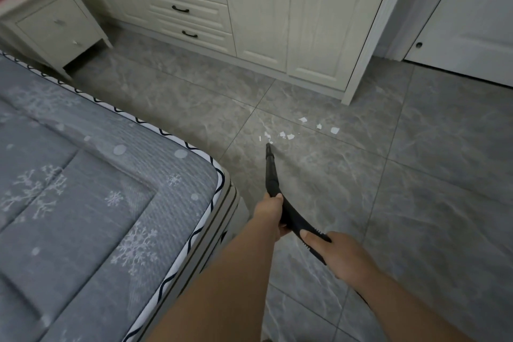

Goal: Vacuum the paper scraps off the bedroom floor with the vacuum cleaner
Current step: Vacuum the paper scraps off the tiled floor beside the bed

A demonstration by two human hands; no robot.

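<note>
A black vacuum wand point(271, 172) points down and away from me, its narrow nozzle tip point(268, 147) at the near edge of several white paper scraps point(290, 136) on the grey marble floor point(416, 175). More scraps point(334, 130) lie farther right. My left hand point(270, 215) grips the wand's curved middle. My right hand point(340, 254) grips the handle behind it, thumb laid along the top. The vacuum's body is out of view.
A bed with a grey snowflake mattress point(83, 189) fills the left side, its corner close to my left arm. A white nightstand point(52, 28) stands at the far left, a cream wardrobe with drawers point(249, 8) along the back, a white door point(472, 16) at the right.
</note>
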